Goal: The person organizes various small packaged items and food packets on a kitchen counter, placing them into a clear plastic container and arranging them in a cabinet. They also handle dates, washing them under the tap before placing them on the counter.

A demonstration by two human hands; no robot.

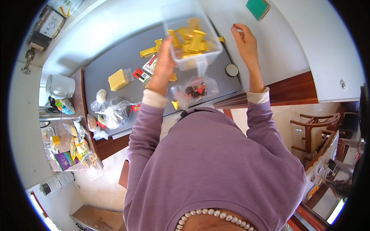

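My left hand (164, 65) grips the left side of a clear plastic container (212, 55), which holds several gold-wrapped sticks (198, 40) and is raised over the grey mat (127, 55). To the right of it, my right hand (245, 43) is in the air with curled fingers, touching nothing. Below the container lies an open plastic bag (214, 83) of dark and red wrapped pieces. More gold sticks (149, 52) lie on the mat, beside red and white packets (141, 75). A jar, partly hidden, stands behind my left wrist.
A yellow block (118, 80), knotted plastic bags (115, 115) and a round lid (231, 70) are on the mat. At left, a white pot (60, 86), snack packets (66, 160) and a clear box (92, 164) crowd a side counter. A wooden chair (310, 130) stands at right.
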